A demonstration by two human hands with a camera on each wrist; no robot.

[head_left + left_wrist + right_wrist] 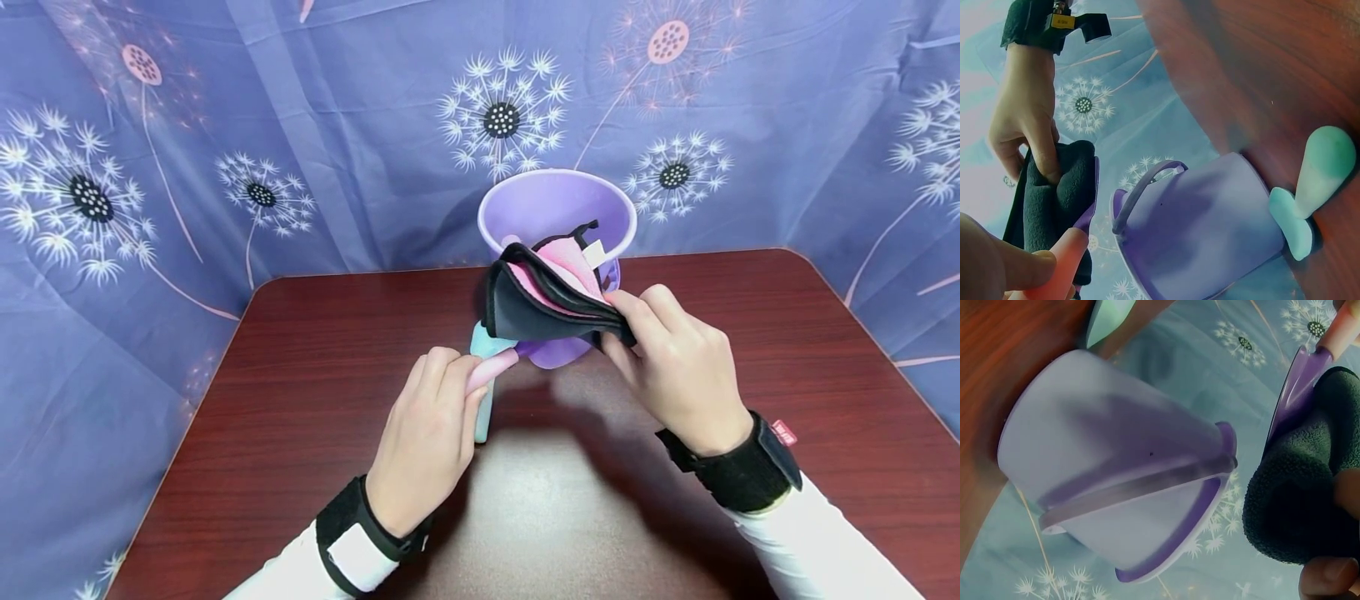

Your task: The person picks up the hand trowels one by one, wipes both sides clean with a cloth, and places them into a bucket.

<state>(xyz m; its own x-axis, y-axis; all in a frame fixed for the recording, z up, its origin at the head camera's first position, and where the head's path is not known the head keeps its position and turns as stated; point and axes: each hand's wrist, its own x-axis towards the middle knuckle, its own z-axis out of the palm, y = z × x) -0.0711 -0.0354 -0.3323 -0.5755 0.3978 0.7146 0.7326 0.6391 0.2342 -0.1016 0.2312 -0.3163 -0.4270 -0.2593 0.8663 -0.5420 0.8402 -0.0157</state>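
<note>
My left hand (427, 433) grips the pink handle (492, 370) of a toy shovel with a purple blade (555, 353). A folded cloth (543, 312), dark grey with pink layers and black edging, is pinched in my right hand (678, 367). The cloth lies over the blade and hides much of it; in the right wrist view the blade (1294, 394) shows along the cloth's side. Behind both hands a purple bucket (540, 196) stands upright on the table, its handle (1141, 194) folded down against the side. The cloth covers part of the bucket in the head view.
A teal toy shovel (483, 417) lies on the table beside the bucket's base, partly behind my left hand. The dark red wooden table (337, 375) ends at the back against a blue curtain (360, 150) with a dandelion print.
</note>
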